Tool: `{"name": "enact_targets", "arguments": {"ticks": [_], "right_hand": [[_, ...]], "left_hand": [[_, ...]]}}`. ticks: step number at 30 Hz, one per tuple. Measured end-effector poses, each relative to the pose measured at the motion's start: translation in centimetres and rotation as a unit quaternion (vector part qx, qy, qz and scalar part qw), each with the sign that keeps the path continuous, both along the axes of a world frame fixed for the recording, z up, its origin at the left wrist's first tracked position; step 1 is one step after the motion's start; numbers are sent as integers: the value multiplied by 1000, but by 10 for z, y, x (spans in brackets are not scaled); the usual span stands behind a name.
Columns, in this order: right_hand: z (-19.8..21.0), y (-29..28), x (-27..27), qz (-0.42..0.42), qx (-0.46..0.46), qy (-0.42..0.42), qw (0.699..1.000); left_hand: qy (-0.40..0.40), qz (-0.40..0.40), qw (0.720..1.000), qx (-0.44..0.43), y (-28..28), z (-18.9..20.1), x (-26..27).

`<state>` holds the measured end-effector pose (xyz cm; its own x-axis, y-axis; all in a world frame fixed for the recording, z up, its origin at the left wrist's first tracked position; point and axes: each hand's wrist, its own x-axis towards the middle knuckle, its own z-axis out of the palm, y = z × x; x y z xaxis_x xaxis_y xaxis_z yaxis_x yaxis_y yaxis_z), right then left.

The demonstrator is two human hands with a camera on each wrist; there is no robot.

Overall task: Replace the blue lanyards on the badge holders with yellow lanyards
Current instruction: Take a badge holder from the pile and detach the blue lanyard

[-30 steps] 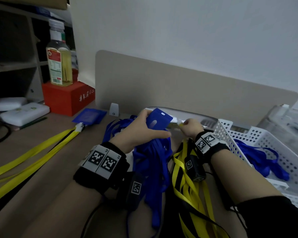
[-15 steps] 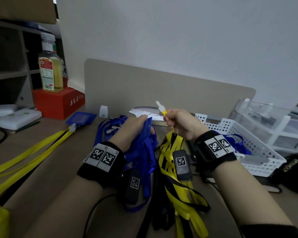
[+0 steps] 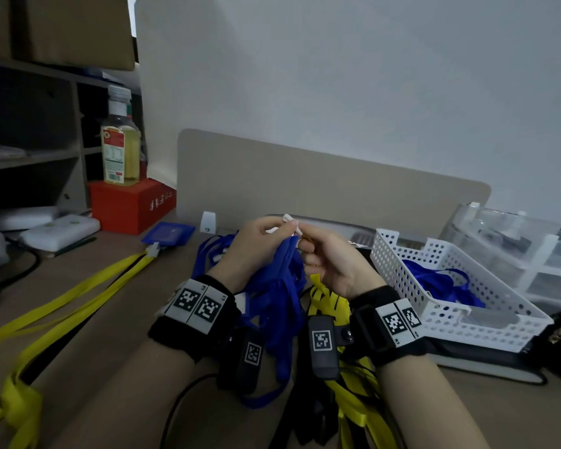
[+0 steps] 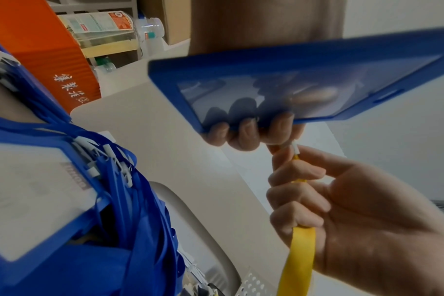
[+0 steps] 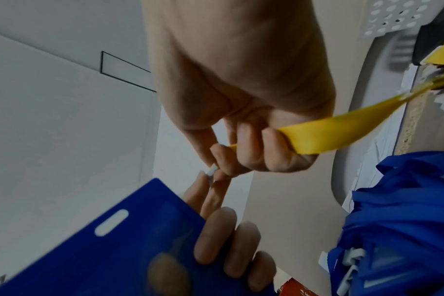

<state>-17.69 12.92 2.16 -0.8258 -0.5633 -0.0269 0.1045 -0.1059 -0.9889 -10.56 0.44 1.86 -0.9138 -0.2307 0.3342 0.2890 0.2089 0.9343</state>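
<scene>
Since the frame half a sec earlier, both hands had closed in; the white clip end, then held up clear by the right hand alone, now sat between the two hands' fingertips.

Left hand point(image 3: 259, 246) gripped a blue badge holder point(image 4: 302, 80), fingers curled behind it, thumb on the front per right wrist view. Holder's slot point(image 5: 111, 222) was empty. Head view hid the holder almost wholly behind the left hand.

Right hand point(image 3: 329, 259) pinched the white clip point(image 4: 295, 148) of a yellow lanyard point(image 4: 298, 258) betw. thumb and forefinger; other fingers were curled round the strap. Clip sat just beside the left forefinger tip; contact w/ it could not be confirmed, the spot being small and blurred. Clip was apart from the slot.

Bundle of blue lanyards point(image 3: 274, 296) hung below the left hand, near centre. Other holders w/ white clips showed among them in left wrist view, cut off at frame edge. Pile of yellow lanyards point(image 3: 329, 298) lay under the right wrist, partly covered by it.

White basket point(image 3: 392, 257) stood right, w/ more blue lanyards inside. A further badge holder on yellow straps point(image 3: 78, 286) lay far left on the desk point(image 3: 104, 354). Red box point(image 3: 130, 205) w/ a bottle point(image 3: 120, 150) on top stood far left.
</scene>
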Motion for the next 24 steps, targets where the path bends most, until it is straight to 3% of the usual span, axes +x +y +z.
{"name": "enact_targets", "arguments": {"ticks": [7,16,24], "right_hand": [[1,3,-2,11,-27,-40,999],[1,1,-1,20,-57,-75,995],[-2,-3,2,34,-72,-62,995]], "left_hand": [[32,7,999,15,-5,0,-3],[50,34,997,-57,-8,-2,-8],[48,29,997,-56,-6,-1,-9]]}}
